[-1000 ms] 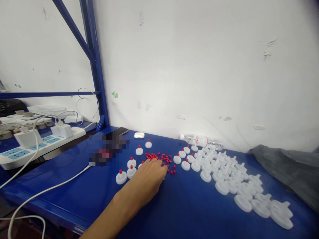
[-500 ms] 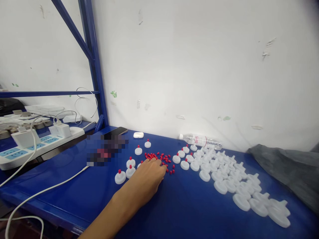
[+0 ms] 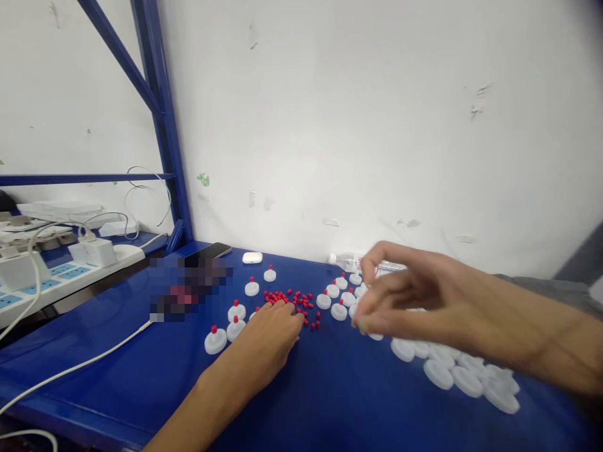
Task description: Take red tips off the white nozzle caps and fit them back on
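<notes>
My left hand (image 3: 271, 336) lies palm down on the blue table (image 3: 330, 389), its fingertips at the near edge of a scatter of small red caps (image 3: 294, 301). The fingers are together and bent; what they hold, if anything, is hidden. My right hand (image 3: 405, 295) hovers over the white round parts (image 3: 452, 373), thumb and fingers pinched together at a white part. Several white parts with red caps (image 3: 215, 339) stand to the left of my left hand.
A clear water bottle (image 3: 351, 260) lies against the wall. A white earbud case (image 3: 252, 257) and a dark phone (image 3: 210, 251) sit at the back left. A white cable (image 3: 80, 367) crosses the table's left. A power strip with chargers (image 3: 70, 267) rests on the left shelf. Grey cloth (image 3: 565, 289) lies at the right.
My right hand has come into view from the right and now hovers pinched over the white parts. My left hand stays at the red caps. The view shifted slightly.
</notes>
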Tool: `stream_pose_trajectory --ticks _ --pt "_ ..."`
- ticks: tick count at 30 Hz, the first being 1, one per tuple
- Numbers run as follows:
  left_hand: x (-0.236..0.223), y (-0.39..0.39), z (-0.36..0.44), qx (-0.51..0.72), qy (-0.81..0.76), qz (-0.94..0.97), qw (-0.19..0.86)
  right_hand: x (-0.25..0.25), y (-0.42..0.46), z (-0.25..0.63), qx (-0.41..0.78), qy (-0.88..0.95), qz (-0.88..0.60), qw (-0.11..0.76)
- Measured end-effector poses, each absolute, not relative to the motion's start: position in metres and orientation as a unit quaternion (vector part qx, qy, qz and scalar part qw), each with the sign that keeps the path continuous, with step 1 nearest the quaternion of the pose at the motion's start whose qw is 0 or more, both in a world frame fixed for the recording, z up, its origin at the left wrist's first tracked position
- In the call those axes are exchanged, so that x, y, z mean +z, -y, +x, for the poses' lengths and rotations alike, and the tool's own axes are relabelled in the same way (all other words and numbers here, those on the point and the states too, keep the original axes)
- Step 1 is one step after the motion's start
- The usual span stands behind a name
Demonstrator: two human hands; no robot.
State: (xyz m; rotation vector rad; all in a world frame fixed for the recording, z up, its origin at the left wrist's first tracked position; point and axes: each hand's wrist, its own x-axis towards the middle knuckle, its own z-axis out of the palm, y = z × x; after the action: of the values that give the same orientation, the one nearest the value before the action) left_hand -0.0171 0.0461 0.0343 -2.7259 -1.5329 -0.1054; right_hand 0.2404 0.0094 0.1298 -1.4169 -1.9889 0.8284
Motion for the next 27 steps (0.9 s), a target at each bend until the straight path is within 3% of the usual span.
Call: stream_pose_trajectory --ticks 2,4,27 --pt "0.033 -0.048 -0.018 -0.033 0.492 -0.87 0.006 0.152 -0.023 0.223 0.436 0.739 -0.464 0.221" --pt "0.032 -0.05 -0.017 -0.027 0.496 -0.868 0.001 0.161 -0.032 0.217 0.474 0.732 -0.439 0.215" --pt "0.032 -0.053 -0.016 -0.025 0.491 -0.871 -0.01 0.151 -0.036 0.224 0.509 0.73 -0.403 0.213"
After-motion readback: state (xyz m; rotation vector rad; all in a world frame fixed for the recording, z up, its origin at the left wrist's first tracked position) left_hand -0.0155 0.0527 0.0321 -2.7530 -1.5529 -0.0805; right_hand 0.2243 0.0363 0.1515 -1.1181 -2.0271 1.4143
